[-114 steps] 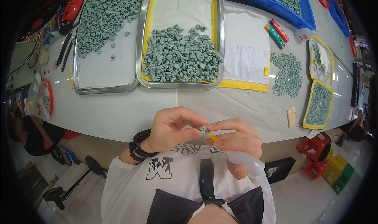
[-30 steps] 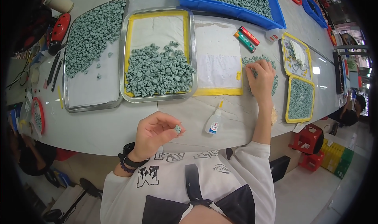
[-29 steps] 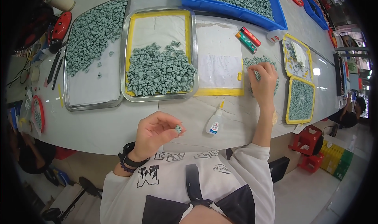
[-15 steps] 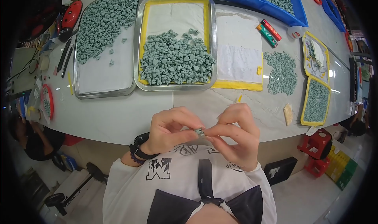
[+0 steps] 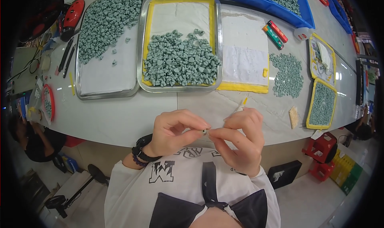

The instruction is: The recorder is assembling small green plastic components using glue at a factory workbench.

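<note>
My left hand (image 5: 176, 132) pinches a small grey-green piece (image 5: 204, 132) between thumb and forefinger, above the table's near edge. Close against it from the other side, my right hand (image 5: 242, 140) has its thumb and forefinger pressed together at the piece; whatever they may hold is too small to make out. Just beyond the right hand's knuckles shows a white tapered thing with a yellow tip (image 5: 243, 103), partly covered by the hand; I cannot tell whether it touches the fingers. Beyond my hands, a metal tray (image 5: 219, 68) lined with white and yellow holds many similar grey-green pieces (image 5: 180, 62).
Another tray (image 5: 106, 96) of pieces stands left, beside black pens (image 5: 66, 58). Rightward lie a yellow-edged board (image 5: 244, 87), two lighters (image 5: 275, 34), loose small pieces (image 5: 287, 74), a yellow-rimmed tray (image 5: 335, 104) and a pale yellow block (image 5: 294, 117). A blue bin (image 5: 256, 7) stands behind.
The piece has tilted or turned in my fingertips and shows less. My right hand's fingers have curled a little more, and more of the white yellow-tipped thing shows. The view has shifted slightly.
</note>
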`<state>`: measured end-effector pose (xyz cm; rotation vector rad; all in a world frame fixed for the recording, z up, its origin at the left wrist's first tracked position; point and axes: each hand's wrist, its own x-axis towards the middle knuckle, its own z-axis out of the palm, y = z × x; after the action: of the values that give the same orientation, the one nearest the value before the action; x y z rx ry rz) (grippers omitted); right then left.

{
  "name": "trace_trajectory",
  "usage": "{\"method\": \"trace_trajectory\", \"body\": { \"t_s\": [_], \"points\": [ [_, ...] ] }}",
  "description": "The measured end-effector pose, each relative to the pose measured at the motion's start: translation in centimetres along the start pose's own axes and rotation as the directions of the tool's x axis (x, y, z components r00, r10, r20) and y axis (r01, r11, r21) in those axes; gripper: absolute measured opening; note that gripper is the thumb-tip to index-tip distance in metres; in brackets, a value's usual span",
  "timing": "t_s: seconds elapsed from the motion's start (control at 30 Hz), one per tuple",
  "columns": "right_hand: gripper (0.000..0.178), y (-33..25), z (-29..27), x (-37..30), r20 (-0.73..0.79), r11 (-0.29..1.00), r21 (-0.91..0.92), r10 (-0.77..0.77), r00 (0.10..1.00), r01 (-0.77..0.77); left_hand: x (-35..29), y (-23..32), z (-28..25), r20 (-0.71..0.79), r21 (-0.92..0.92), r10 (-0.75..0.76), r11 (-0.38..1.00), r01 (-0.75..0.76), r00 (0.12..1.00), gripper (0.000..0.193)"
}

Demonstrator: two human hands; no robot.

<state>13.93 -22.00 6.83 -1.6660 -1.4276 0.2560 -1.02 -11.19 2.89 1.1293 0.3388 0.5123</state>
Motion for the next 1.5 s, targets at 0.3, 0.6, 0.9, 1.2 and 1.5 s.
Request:
{"method": "trace_trajectory", "body": {
  "t_s": [0.3,0.6,0.9,1.2,1.5],
  "points": [
    [0.03,0.0,0.1,0.1,-0.011,0.998,0.063,-0.002,1.0,0.003,-0.1,0.2,0.3,-0.024,0.02,0.045,0.999,-0.044,0.999,0.01],
    [0.028,-0.1,0.4,0.0,-0.023,1.0,-0.003,-0.003,1.0,0.003,0.2,0.8,-0.2,0.06,0.306,0.164,0.936,-0.174,0.985,0.012],
    [0.03,0.1,0.7,-0.5,-0.048,0.999,-0.024,-0.036,0.998,0.034,0.2,1.0,0.1,0.063,0.394,0.189,0.898,-0.198,0.98,0.013],
    [0.029,0.0,0.8,-0.5,-0.066,0.999,0.024,-0.031,0.997,0.033,0.2,1.0,0.3,0.026,0.354,0.21,0.912,-0.206,0.977,0.012],
    [0.026,0.2,1.1,-0.2,-0.061,0.98,0.199,0.034,0.998,-0.021,0.3,1.0,0.1,0.032,0.385,0.298,0.877,-0.287,0.954,0.012]
  ]
}}
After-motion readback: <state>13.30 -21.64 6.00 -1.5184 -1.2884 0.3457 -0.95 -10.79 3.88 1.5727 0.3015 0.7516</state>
